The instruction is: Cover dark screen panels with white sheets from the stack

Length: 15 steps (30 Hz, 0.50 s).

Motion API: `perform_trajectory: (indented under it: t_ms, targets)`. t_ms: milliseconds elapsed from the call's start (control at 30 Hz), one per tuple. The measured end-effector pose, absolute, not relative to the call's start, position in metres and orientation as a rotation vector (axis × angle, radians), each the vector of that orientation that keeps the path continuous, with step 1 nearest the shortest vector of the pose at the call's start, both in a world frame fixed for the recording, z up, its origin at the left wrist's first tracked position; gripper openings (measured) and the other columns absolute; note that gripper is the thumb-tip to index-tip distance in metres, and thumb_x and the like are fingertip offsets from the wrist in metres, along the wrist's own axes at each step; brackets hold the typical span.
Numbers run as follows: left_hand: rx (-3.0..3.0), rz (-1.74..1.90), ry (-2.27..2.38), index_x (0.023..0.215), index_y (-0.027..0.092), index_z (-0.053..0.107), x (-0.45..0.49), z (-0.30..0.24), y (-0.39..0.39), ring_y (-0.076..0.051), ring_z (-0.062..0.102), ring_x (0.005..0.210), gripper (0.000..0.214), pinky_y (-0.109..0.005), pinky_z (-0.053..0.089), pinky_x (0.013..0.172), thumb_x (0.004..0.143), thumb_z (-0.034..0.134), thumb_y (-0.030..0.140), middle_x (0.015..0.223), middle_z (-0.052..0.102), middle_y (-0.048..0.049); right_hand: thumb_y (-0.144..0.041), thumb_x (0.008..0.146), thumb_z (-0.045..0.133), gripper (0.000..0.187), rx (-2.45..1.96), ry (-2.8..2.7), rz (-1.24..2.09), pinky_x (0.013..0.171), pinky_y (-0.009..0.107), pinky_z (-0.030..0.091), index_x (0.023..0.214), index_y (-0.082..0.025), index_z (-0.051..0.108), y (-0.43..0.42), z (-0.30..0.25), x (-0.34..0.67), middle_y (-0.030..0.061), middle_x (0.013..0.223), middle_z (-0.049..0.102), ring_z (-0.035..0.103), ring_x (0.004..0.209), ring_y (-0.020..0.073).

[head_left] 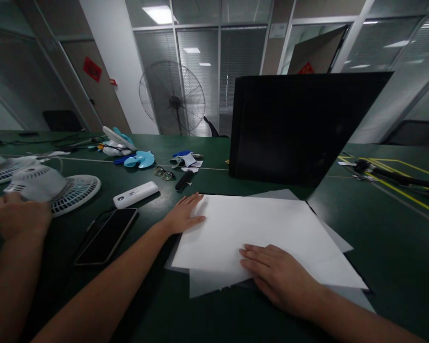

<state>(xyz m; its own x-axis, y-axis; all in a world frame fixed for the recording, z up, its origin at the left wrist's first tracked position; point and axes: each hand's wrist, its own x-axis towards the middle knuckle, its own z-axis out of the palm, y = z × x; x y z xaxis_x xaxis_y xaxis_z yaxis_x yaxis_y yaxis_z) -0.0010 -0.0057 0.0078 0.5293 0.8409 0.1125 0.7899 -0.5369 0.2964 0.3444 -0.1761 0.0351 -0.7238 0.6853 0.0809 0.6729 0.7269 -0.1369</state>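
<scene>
Stack of white sheets (271, 228) lay on the green table (386, 238) in front of me, just before the black panel (300, 124). My left hand (184, 214) was flat on its far-left corner and my right hand (277, 274) flat on the near edge. Both palms were down, gripping nothing, hands apart. Sheets looked thin, light and floppy, likely to slide over each other (edges fanned out). I'd pinch a loose corner. Phone (107, 236) lay to the left; another person's hand (16, 216) was by a fan (57, 188).

White paper sheets (271, 233) on dark green table (386, 228), black upright panel (300, 124) behind them, black flat smartphone (107, 236) to their left
</scene>
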Motion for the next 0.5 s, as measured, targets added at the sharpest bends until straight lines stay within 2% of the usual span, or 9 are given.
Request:
perform_trajectory:
  t_ms: [133, 267, 367, 500]
  targets:
    - [2.568, 0.339, 1.377, 0.16, 0.021, 0.044, -0.001, 0.005, -0.002, -0.033, 0.025, 0.159, 0.074, -0.058, 0.018, 0.129, 0.1, 0.05, 0.066, 0.171, 0.024, -0.016, -0.032, 0.102, 0.05, 0.047, -1.17, -2.802, 0.39, 0.115, 0.057, 0.045, 0.148, -0.026, 0.061, -0.179, 0.049, 0.349, 0.0092, 0.161, 0.042, 0.048, 0.145, 0.0304]
    - [2.554, 0.414, 1.393, 0.154, 0.023, 0.053, -0.001, 0.001, 0.001, -0.034, 0.033, 0.156, 0.065, -0.057, 0.023, 0.128, 0.102, 0.048, 0.062, 0.17, 0.031, -0.0135, -0.045, 0.102, 0.054, 0.054, -1.197, -2.794, 0.494, 0.118, 0.06, 0.04, 0.154, -0.027, 0.055, -0.18, 0.053, 0.35, 0.0099, 0.167, 0.032, 0.041, 0.149, 0.0334]
    - [2.543, 0.45, 1.384, 0.153, 0.025, 0.054, -0.002, 0.001, 0.001, -0.034, 0.036, 0.155, 0.063, -0.056, 0.026, 0.127, 0.103, 0.046, 0.062, 0.169, 0.034, -0.0115, -0.046, 0.103, 0.053, 0.057, -1.212, -2.798, 0.464, 0.118, 0.06, 0.04, 0.157, -0.028, 0.051, -0.18, 0.05, 0.35, 0.0105, 0.167, 0.031, 0.04, 0.15, 0.0341]
    - [2.555, 0.444, 1.375, 0.153, 0.024, 0.054, -0.002, 0.002, 0.001, -0.034, 0.036, 0.154, 0.064, -0.056, 0.026, 0.127, 0.102, 0.046, 0.063, 0.168, 0.036, -0.0122, -0.043, 0.104, 0.054, 0.055, -1.201, -2.808, 0.298, 0.115, 0.057, 0.043, 0.157, -0.03, 0.05, -0.178, 0.042, 0.35, 0.01, 0.164, 0.038, 0.044, 0.146, 0.0344]
